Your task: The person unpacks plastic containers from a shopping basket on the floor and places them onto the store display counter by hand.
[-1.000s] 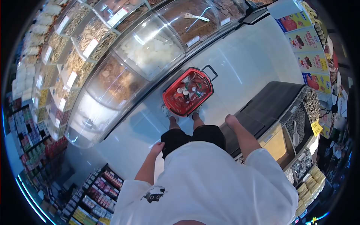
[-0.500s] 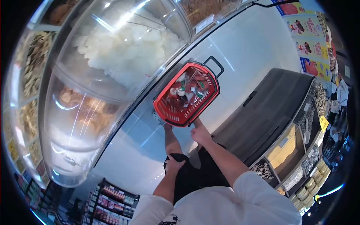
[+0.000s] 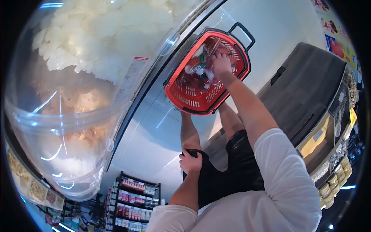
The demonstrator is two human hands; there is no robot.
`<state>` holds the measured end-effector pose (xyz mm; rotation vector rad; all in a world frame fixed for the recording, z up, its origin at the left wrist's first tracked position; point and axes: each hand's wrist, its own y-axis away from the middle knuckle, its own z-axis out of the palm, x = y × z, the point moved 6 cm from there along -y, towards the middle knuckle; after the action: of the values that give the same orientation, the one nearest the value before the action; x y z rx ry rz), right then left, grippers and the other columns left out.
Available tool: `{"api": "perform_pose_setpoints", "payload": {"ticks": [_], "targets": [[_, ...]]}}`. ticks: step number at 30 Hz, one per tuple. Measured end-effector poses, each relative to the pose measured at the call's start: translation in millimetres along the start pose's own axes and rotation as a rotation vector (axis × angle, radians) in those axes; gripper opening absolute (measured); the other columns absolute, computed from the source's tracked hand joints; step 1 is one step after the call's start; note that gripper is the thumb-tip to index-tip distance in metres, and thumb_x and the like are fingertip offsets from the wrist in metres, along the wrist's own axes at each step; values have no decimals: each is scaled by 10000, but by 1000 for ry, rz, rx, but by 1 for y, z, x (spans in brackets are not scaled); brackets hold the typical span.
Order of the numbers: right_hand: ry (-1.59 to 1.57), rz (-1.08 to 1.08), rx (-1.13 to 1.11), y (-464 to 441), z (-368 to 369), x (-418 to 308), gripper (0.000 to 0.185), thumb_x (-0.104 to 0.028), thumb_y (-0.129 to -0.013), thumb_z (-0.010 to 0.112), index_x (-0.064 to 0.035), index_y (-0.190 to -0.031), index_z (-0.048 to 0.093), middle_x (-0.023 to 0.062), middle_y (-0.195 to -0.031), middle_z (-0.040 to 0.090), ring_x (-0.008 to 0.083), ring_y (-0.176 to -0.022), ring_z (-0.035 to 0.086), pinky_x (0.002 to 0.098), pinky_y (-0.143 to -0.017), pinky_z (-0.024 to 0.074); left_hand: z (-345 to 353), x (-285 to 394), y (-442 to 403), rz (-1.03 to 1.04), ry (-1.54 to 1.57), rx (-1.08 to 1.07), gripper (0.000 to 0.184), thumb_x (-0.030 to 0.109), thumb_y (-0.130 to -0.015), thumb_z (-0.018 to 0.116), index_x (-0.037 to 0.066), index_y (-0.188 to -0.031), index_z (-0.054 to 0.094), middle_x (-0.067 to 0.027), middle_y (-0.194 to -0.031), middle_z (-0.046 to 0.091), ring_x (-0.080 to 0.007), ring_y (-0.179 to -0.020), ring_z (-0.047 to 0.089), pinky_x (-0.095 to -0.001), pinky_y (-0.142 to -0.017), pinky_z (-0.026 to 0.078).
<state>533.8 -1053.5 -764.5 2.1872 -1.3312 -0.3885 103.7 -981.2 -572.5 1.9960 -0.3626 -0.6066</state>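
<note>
A red shopping basket (image 3: 179, 96) with a black rim and an upright black handle (image 3: 247, 33) stands on the floor in front of me. Plastic-wrapped packages (image 3: 201, 63), some with green labels, lie inside it. My right hand (image 3: 221, 65) is down in the basket, fingers apart over the packages; its fingertips are partly lost among clear wrapping. Whether it touches a package I cannot tell. My left hand (image 3: 191, 161) rests on my leg at the hem of the black shorts (image 3: 216, 181), thumb apart from the fingers, holding nothing.
Large clear plastic bins (image 3: 77, 112) of pale dried food line the left. A dark wood-look counter (image 3: 297, 92) stands at right, with compartments of dried goods (image 3: 317, 135). A black shelf rack (image 3: 135, 201) of packaged items is at lower left.
My right hand has moved from beside my knee up and into the basket. My left hand stays on my leg. The view has shifted, bringing the clear bins closer.
</note>
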Motion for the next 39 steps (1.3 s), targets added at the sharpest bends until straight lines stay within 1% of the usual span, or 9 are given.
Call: {"api": "perform_pose_setpoints", "payload": {"ticks": [3, 8, 17, 25, 27, 30, 34, 36, 39], "targets": [[146, -98, -91, -18, 18, -8, 406, -283, -884, 627, -151, -1268, 633, 99, -1347, 592, 314, -1291, 478, 472, -1084, 361, 8, 1, -2, 39, -14, 18, 827, 494, -803, 663, 75, -1463, 393, -214, -1207, 528, -422, -1015, 621, -509, -852, 528], [183, -139, -119, -19, 58, -26, 751, -227, -869, 635, -234, -1558, 337, 115, -1324, 601, 298, -1224, 513, 439, -1018, 384, 18, -4, -9, 61, -8, 10, 811, 483, -799, 664, 78, -1454, 408, -216, -1202, 532, -427, -1006, 621, -506, -833, 528], [12, -16, -194, -6, 60, -62, 706, -259, -766, 769, -217, -1412, 486, 159, -1299, 537, 372, -1277, 515, 564, -1019, 440, 6, 1, -11, 66, 20, 26, 785, 469, -799, 664, 78, -1438, 429, -217, -1226, 527, -427, -1006, 612, -506, -830, 527], [-451, 125, -114, 11, 101, -59, 653, -283, -764, 777, -157, -1353, 524, 206, -1451, 443, 428, -1184, 598, 454, -1001, 513, 2, 2, -12, 38, 52, 1, 755, 445, -813, 670, 96, -1434, 419, -208, -1215, 524, -417, -1035, 605, -502, -870, 522], [-545, 42, -211, 22, 121, -66, 611, -309, -777, 768, -136, -1321, 550, 208, -1410, 525, 410, -1164, 617, 464, -986, 519, 4, 2, -12, 33, 56, -5, 752, 443, -814, 670, 97, -1433, 417, -208, -1212, 524, -417, -1035, 604, -502, -870, 522], [-529, -183, -564, 59, 176, -83, 493, -344, -810, 680, -82, -1221, 607, 166, -1068, 719, 407, -1042, 679, 486, -924, 542, 6, 0, -13, 35, 62, -9, 747, 440, -813, 672, 100, -1428, 419, -208, -1211, 523, -418, -1039, 603, -503, -873, 520], [-326, -121, -840, 121, 165, -100, 395, -333, -855, 638, -134, -1196, 663, 174, -1425, 531, 373, -1308, 523, 572, -1137, 326, 7, 1, -14, 32, 62, 2, 729, 437, -815, 670, 101, -1417, 431, -206, -1213, 522, -420, -1044, 602, -505, -875, 519], [-319, -252, -77, 114, 141, -106, 381, -273, -828, 654, -111, -1172, 647, 176, -1419, 509, 370, -1343, 462, 514, -1148, 318, 8, 1, -14, 31, 65, 3, 724, 437, -816, 669, 102, -1414, 435, -206, -1214, 523, -420, -1045, 602, -506, -876, 518], [-392, -328, 174, 87, 112, -101, 383, -220, -779, 688, -58, -1118, 614, 162, -1316, 540, 356, -1252, 497, 509, -1094, 377, 9, 0, -15, 27, 62, -2, 716, 436, -817, 666, 102, -1410, 442, -206, -1213, 524, -421, -1045, 602, -508, -877, 518]]}}
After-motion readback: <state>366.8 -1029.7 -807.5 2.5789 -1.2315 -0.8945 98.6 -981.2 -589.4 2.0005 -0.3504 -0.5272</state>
